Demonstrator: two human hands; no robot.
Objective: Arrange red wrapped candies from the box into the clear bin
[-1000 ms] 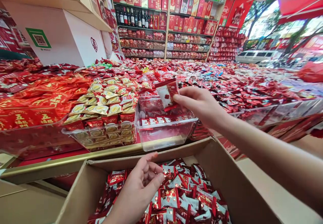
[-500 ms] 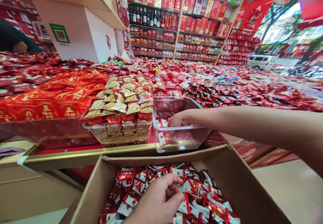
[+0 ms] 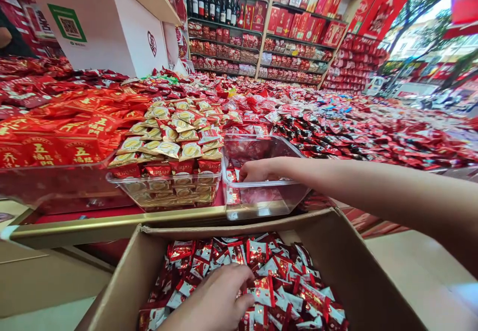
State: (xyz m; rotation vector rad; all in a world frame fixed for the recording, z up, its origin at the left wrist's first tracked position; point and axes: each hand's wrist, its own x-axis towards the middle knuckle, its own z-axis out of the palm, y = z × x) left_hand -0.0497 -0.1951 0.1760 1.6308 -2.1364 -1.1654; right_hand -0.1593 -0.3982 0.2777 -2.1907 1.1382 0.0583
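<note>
My left hand (image 3: 226, 293) reaches into a cardboard box (image 3: 369, 276), just over a loose heap of small red-and-white wrapped candies (image 3: 280, 266). Its fingers are half curled, thumb apart from them, and nothing shows between them. In a clear plastic bin (image 3: 261, 211) behind the box, my right hand (image 3: 257, 170) is bent down at the left wall with its fingers drawn together. A red-and-white wrapped candy (image 3: 232, 174) shows at these fingertips, though the bin's rim partly hides them. More such packets line that left side of the bin.
Left of the bin stands a clear tray (image 3: 164, 191) stacked with gold durian packets. Orange-red bags (image 3: 74, 137) lie farther left. A gold-edged counter (image 3: 112, 229) borders the box. Heaps of red packets (image 3: 354, 122) spread behind, before shelves (image 3: 261, 27) of boxes and bottles.
The view has shifted slightly. My right hand has moved left and up within the bin, closer to its left wall. My left hand has shifted a little left over the candies.
</note>
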